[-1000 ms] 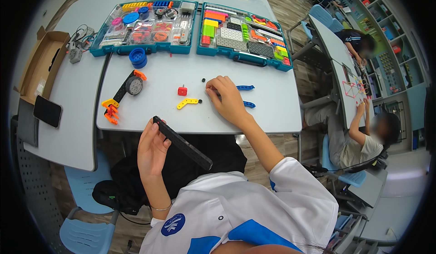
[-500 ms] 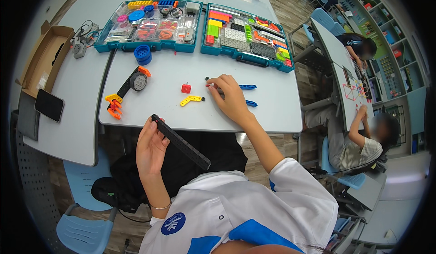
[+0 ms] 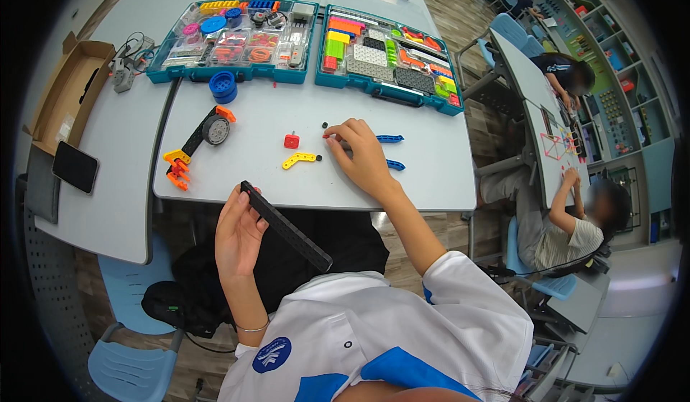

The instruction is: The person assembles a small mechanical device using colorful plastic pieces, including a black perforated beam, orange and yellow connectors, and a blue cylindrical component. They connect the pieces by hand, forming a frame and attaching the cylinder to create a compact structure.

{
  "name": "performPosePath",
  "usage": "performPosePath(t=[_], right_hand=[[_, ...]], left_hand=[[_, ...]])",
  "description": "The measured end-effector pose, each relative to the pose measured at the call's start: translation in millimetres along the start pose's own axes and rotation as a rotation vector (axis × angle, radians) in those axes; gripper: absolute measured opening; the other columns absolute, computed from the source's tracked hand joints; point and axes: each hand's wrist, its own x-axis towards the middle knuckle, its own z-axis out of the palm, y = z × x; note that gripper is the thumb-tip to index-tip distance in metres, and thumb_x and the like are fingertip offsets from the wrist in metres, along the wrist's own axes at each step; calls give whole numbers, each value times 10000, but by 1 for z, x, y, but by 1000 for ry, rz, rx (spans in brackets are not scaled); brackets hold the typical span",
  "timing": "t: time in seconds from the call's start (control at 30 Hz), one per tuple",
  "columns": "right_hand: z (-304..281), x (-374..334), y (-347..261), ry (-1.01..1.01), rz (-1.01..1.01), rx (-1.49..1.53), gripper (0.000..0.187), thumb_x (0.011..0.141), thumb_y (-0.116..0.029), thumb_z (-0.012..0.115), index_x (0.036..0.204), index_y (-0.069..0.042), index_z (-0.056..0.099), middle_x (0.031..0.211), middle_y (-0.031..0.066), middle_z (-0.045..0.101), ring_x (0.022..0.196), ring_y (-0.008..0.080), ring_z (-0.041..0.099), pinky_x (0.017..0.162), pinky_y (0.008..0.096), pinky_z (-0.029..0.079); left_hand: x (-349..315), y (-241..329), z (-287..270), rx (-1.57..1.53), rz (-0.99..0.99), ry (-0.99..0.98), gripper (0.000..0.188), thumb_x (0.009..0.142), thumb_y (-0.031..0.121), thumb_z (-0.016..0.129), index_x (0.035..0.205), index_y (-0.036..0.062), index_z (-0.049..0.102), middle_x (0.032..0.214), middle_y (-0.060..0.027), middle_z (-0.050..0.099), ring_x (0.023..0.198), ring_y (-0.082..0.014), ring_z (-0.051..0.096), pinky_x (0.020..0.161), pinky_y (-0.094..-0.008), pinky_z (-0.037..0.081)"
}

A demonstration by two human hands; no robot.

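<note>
My left hand (image 3: 239,238) grips a long black building beam (image 3: 291,231) by its upper end, tilted in front of me off the table's near edge. Out over the white table, my right hand (image 3: 359,152) pinches a small red piece (image 3: 327,136) between thumb and fingertip. Two blue curved pieces (image 3: 390,139) stick out beyond that hand, their left parts hidden by it. To its left lie a yellow bent beam (image 3: 298,160), a small black piece (image 3: 318,158), another black piece (image 3: 325,125) and a red block with a pin (image 3: 291,141).
A black assembly with a grey wheel (image 3: 215,130) and orange ends lies at the left, near blue wheels (image 3: 223,87). Two teal part cases (image 3: 237,75) stand open behind. Further left are a cardboard box (image 3: 93,107) and a phone (image 3: 75,167). Other people work at a right-hand table (image 3: 532,85).
</note>
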Motion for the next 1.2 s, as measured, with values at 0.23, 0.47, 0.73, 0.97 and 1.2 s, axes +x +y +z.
performPosePath(t=[0.23,0.47,0.73,0.97,1.2], right_hand=[[1,0,0,5,-14,-12,127,888,-81,670,1009,-44,678,878,70,588,857,223,566,786,355,455],[-5,2,-11,127,-191,-180,141,871,-91,693,1005,-53,679,910,72,605,891,262,562,804,404,437],[-5,-22,-93,-119,-137,546,195,844,-71,694,1037,-43,687,1004,102,642,959,294,571,889,411,435],[3,-22,-80,83,-202,148,214,817,-83,725,1029,-73,702,1024,93,636,968,290,565,878,396,417],[16,-14,-34,88,15,-148,168,834,-130,738,996,-98,709,1062,79,622,1083,277,515,905,429,378]], left_hand=[[0,1,1,6,-1,-13,216,1033,117,521,1201,-11,570,1055,-92,631,925,-131,593,640,-212,508],[2,-2,3,18,-4,-37,236,1044,119,507,1235,-10,555,1038,-93,622,956,-147,645,706,-230,581],[0,-15,20,141,-19,-48,236,1057,211,518,1242,67,495,980,-84,650,895,-177,697,751,-312,585],[5,-23,5,-276,-205,-338,299,1086,225,439,1358,102,438,967,-44,560,843,-136,564,726,-284,480],[7,-22,8,-508,-280,-353,324,1069,172,462,1385,101,475,976,-47,511,819,-132,525,724,-283,463]])
